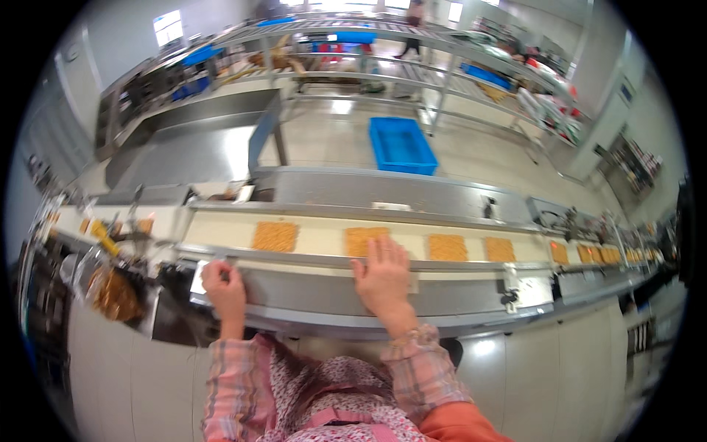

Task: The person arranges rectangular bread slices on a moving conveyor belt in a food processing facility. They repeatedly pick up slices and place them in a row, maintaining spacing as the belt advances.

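Square golden noodle cakes lie in a row on a pale conveyor belt (321, 241) that runs across in front of me. My right hand (384, 273) reaches over the belt's near rail, palm down, its fingertips on or just above the near right part of one noodle cake (362, 237); contact cannot be told. Another cake (275, 236) lies to the left, and one more (448, 247) is just right of my hand. My left hand (223, 284) is at the near rail with its fingers curled, nothing plainly visible in them.
A steel-walled table (193, 146) stands beyond the belt at left. A blue plastic crate (402, 145) sits on the floor beyond. At left lies a clear bag with brown contents (116, 295). Steel racks and a distant person (413, 27) are at the back.
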`<state>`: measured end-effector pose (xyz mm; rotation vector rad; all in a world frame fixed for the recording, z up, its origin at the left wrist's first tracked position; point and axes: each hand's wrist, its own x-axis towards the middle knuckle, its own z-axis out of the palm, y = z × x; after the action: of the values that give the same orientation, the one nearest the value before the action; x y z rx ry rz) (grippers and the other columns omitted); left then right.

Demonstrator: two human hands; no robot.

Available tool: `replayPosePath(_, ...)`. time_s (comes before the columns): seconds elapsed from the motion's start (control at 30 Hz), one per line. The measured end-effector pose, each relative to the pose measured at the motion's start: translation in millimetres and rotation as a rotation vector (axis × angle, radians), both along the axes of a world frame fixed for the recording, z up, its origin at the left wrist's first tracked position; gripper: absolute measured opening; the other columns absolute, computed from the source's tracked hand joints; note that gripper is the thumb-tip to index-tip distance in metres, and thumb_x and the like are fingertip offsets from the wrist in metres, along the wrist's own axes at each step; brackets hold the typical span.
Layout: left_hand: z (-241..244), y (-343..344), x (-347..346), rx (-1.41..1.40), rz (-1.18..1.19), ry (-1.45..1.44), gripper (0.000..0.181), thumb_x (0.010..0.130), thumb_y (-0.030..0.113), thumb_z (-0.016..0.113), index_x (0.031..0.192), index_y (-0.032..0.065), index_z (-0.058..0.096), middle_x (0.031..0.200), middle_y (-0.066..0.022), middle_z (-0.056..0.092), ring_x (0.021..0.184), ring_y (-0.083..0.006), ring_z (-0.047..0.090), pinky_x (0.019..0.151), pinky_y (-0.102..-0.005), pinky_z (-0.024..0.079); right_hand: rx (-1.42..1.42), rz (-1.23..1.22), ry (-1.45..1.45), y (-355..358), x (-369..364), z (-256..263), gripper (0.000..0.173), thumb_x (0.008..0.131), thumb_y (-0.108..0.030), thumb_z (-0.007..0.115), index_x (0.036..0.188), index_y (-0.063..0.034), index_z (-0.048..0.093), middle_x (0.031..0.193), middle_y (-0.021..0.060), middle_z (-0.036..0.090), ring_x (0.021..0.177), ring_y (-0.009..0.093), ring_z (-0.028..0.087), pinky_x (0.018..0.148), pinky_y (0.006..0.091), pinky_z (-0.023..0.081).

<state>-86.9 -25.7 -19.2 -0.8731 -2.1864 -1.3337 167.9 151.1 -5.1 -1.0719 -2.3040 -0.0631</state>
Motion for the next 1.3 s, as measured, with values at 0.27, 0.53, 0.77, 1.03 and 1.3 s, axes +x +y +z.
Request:
replayPosePath(0.27, -22.2, 1.3, -16.9, 0.012, -0.043, 0.011, 0.016, 0.082, -0.003, 0.064, 0.081, 0.0014, 0.049, 0.083, -0.0101, 0.05, 0.081, -0.0276, 0.048, 0.075, -0.0388, 0.043, 0.019, 0.049, 0.104, -1.4, 4.2, 2.2, 0.051, 0.094, -0.039, 0.06, 0.128, -0.0017, 0.06, 0.134, 0.0209, 0.056, 0.127, 0.037, 0.05, 0.112, 0.0547, 0.031)
replayPosePath(0.53, -27.5, -9.2, -32.3, -0.092, -0.024, 0.011, 0.016, 0.091, 0.009, 0.067, 0.086, 0.0, 0.054, 0.086, -0.0093, 0.054, 0.086, -0.0274, 0.051, 0.081, -0.0399, 0.042, -0.069, 0.065, 0.166, -5.8, 2.8, -0.1, 0.055, 0.095, -0.04, 0.056, 0.13, 0.0025, 0.058, 0.137, 0.0253, 0.055, 0.132, 0.038, 0.047, 0.116, 0.0522, 0.027)
replayPosePath(0.77, -35.3, -9.7, -37.0, 0.015, -0.042, -0.078, 0.008, 0.09, 0.008, 0.065, 0.09, 0.0006, 0.061, 0.091, -0.0104, 0.059, 0.091, -0.0263, 0.054, 0.082, -0.0378, 0.046, 0.006, 0.137, 0.287, -1.9, 0.2, 0.6, 0.039, 0.089, -0.03, 0.066, 0.117, -0.003, 0.064, 0.126, 0.0194, 0.061, 0.123, 0.037, 0.053, 0.107, 0.0534, 0.036)
replayPosePath(1.03, -14.3, -4.9, -13.1, 0.011, 0.008, -0.04, 0.007, 0.09, 0.008, 0.065, 0.093, 0.0025, 0.065, 0.097, -0.011, 0.064, 0.096, -0.0312, 0.057, 0.086, -0.0413, 0.044, 0.033, 0.153, 0.194, -8.6, 4.3, 6.7, 0.041, 0.092, -0.03, 0.063, 0.122, -0.0021, 0.066, 0.127, 0.0169, 0.061, 0.122, 0.034, 0.054, 0.109, 0.0513, 0.035)
replayPosePath(1.3, -5.8, -3.0, -2.8, -0.029, 0.019, -0.022, 0.012, 0.094, 0.013, 0.061, 0.088, 0.0029, 0.062, 0.097, -0.0093, 0.062, 0.096, -0.0309, 0.055, 0.086, -0.0428, 0.042, 0.06, 0.16, 0.149, -6.3, 6.5, 8.0, 0.042, 0.093, -0.031, 0.062, 0.125, -0.0045, 0.066, 0.13, 0.0164, 0.06, 0.123, 0.033, 0.054, 0.11, 0.0504, 0.034)
